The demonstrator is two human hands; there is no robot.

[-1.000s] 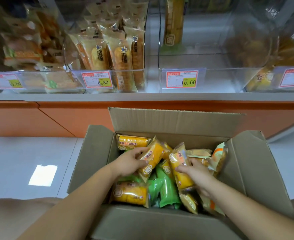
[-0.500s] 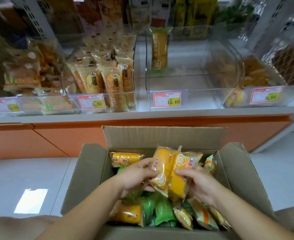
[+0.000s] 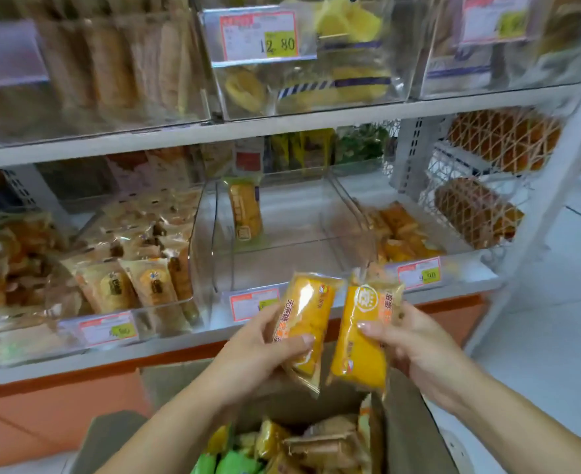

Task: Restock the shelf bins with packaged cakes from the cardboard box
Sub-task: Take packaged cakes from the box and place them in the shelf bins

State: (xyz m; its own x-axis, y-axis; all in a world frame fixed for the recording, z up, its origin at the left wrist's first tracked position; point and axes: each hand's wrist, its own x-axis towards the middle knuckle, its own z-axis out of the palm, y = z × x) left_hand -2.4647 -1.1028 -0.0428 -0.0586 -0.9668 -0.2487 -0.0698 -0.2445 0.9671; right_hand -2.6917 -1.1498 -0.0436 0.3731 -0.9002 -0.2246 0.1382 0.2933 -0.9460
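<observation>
L hand (image 3: 258,350) clamped on one yellow cake (image 3: 307,323), R hand (image 3: 415,343) on another (image 3: 360,340); both pkts up above box (image 3: 415,436), in front of shelf. Step: carry to bin. Near-empty clear bin (image 3: 282,265) at 12 o'clock holds one matching pkt (image 3: 244,208). Next, I'd say: reach fwd over bin's front lip, let go inside w/o knocking price tag (image 3: 253,304).

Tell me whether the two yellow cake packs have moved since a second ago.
Yes. Both yellow cake packs have risen out of the cardboard box, held by the left hand and right hand before the near-empty clear bin.
</observation>
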